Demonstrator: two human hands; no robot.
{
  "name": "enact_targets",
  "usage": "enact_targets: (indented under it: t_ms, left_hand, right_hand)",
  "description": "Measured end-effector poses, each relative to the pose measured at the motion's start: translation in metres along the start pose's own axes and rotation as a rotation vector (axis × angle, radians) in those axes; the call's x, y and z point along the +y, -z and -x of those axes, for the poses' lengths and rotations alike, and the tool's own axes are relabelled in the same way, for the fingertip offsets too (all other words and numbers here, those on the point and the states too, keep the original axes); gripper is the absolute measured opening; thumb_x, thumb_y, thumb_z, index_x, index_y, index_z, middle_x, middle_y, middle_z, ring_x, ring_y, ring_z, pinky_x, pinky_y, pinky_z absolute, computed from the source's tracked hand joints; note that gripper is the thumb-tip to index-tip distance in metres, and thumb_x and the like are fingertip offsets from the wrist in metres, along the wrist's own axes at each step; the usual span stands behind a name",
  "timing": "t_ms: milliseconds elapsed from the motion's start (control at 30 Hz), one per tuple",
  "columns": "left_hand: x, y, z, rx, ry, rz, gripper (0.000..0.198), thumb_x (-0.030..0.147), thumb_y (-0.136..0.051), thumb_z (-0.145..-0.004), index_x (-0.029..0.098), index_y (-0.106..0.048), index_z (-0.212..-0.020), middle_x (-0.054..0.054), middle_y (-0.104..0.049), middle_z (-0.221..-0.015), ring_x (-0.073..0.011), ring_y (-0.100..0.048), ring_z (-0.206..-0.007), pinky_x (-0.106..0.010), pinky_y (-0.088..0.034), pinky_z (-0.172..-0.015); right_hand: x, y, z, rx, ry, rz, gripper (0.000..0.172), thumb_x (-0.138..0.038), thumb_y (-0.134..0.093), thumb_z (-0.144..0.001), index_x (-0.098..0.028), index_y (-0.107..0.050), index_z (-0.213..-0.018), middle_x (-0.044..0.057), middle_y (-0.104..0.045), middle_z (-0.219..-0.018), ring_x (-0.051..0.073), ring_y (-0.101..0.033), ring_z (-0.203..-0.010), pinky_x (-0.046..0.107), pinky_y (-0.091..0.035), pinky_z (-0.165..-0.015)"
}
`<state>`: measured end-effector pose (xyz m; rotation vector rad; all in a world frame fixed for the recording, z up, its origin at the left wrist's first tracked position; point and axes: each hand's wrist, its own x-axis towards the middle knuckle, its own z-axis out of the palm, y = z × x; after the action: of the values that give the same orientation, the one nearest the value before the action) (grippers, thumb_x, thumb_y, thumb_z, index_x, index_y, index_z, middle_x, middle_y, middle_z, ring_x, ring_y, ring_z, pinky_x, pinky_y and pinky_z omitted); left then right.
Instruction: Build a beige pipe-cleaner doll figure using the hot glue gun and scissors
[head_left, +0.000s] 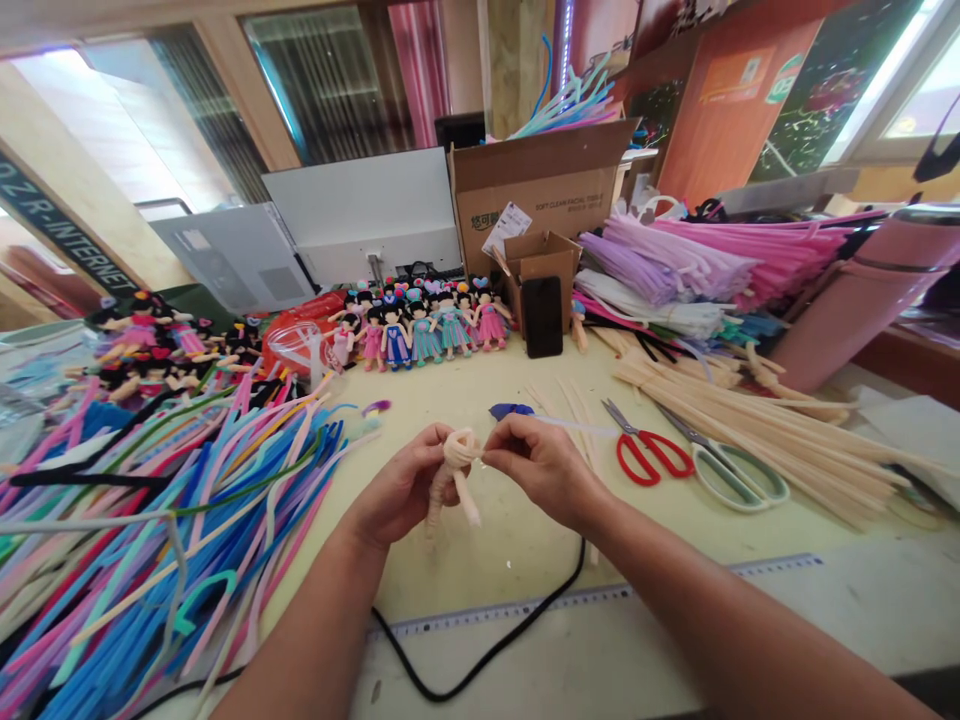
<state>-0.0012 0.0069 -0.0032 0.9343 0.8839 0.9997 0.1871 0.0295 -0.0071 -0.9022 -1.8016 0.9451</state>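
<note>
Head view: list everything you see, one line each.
pipe-cleaner figure: one, cream, centre, between both hands
red scissors: one, red handles, table right of the hands
green scissors: one, pale green handles, beside the red pair
cream stems: a bundle, cream, table right
mixed stems: a large heap, many colours, table left
pastel stems: bundles, pink, purple, white, back right
dolls: a row, colourful dresses, back centre
small box: one, brown, back centre
large box: one, brown, behind it
phone: one, black, leaning on the small box
cable: one, black, near edge
ruler: one, silver, near edge
table: one, pale yellow
left hand: grip on the figure's body
right hand: grip on the figure's top
</note>
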Motion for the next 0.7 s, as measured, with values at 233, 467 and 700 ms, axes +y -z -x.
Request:
enact_targets:
  t_ms: [233,467,700]
  left_hand:
    - [0.001,0.004,0.002,-0.024,-0.039,-0.103,0.033,0.027,-0.082,-0.067,0.021,-0.060,-0.091,0.004,-0.058,-0.070,-0.0085,-0.052,-0.055,-0.019,-0.039,-0.052]
    - [0.001,0.002,-0.001,0.000,-0.150,-0.436,0.018,0.035,-0.065,-0.083,0.018,-0.070,-0.088,-0.004,-0.063,-0.080,-0.0145,-0.052,-0.071,-0.025,-0.042,-0.065]
    - [-0.007,-0.010,-0.003,0.067,-0.227,-0.565,0.035,0.050,-0.069,-0.076,0.018,-0.065,-0.090,-0.001,-0.057,-0.076,-0.0139,-0.048,-0.064,-0.025,-0.039,-0.057]
  right_hand:
    - [0.002,0.000,-0.001,0.016,-0.019,-0.063,0.013,-0.017,-0.064,-0.080,-0.020,-0.055,-0.071,-0.004,-0.056,-0.063,0.010,-0.049,-0.059,0.023,-0.037,-0.055]
    - [0.003,-0.003,-0.001,0.113,-0.044,-0.007,0.022,-0.025,-0.068,-0.079,-0.021,-0.048,-0.070,-0.005,-0.053,-0.061,0.010,-0.045,-0.055,0.023,-0.034,-0.051]
    - [-0.002,-0.004,-0.001,0.158,-0.062,0.050,0.029,-0.032,-0.068,-0.079,-0.022,-0.045,-0.067,-0.007,-0.047,-0.057,0.010,-0.041,-0.053,0.023,-0.031,-0.050]
